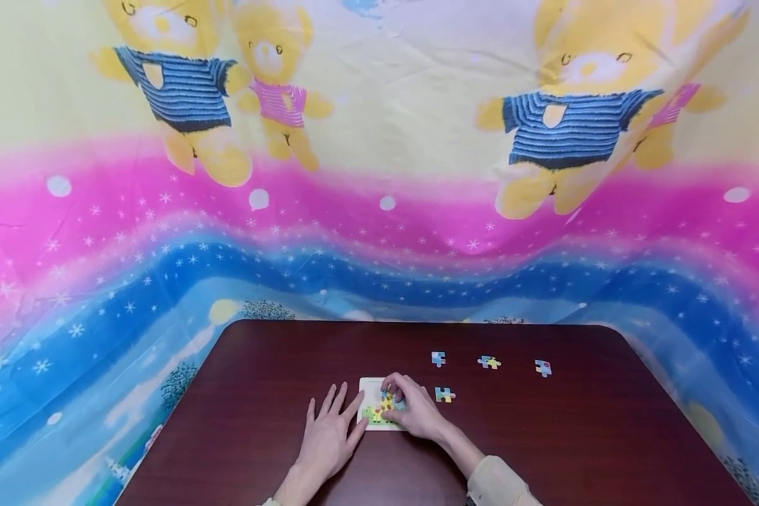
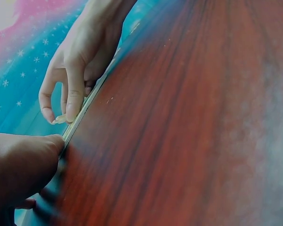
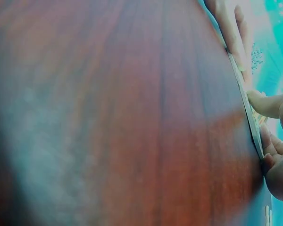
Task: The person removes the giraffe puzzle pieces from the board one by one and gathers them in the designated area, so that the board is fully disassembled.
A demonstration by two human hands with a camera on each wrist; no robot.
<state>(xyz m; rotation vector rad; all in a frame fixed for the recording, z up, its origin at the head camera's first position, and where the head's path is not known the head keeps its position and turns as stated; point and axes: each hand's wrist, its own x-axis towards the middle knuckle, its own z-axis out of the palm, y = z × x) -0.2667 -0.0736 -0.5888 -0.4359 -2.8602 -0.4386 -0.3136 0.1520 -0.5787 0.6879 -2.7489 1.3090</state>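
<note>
A small puzzle board (image 1: 371,386) with a white border and a giraffe picture lies on the dark wooden table. Spread flat at its left side, my left hand (image 1: 327,437) touches the board's edge with thumb and fingertips. Over the board's right part, my right hand (image 1: 421,413) covers some of the picture. Seen from the left wrist, its thumb and a finger pinch a small puzzle piece (image 2: 60,118), tilted just above the board. The right wrist view shows the board edge-on, with fingers of both hands along it.
Right of the board lies one loose puzzle piece (image 1: 445,394). Farther back are a blue piece (image 1: 438,359), a yellow-and-blue piece (image 1: 490,362) and a piece with a red spot (image 1: 542,367). A cloth (image 1: 379,281) printed with bears hangs behind the table (image 1: 278,365).
</note>
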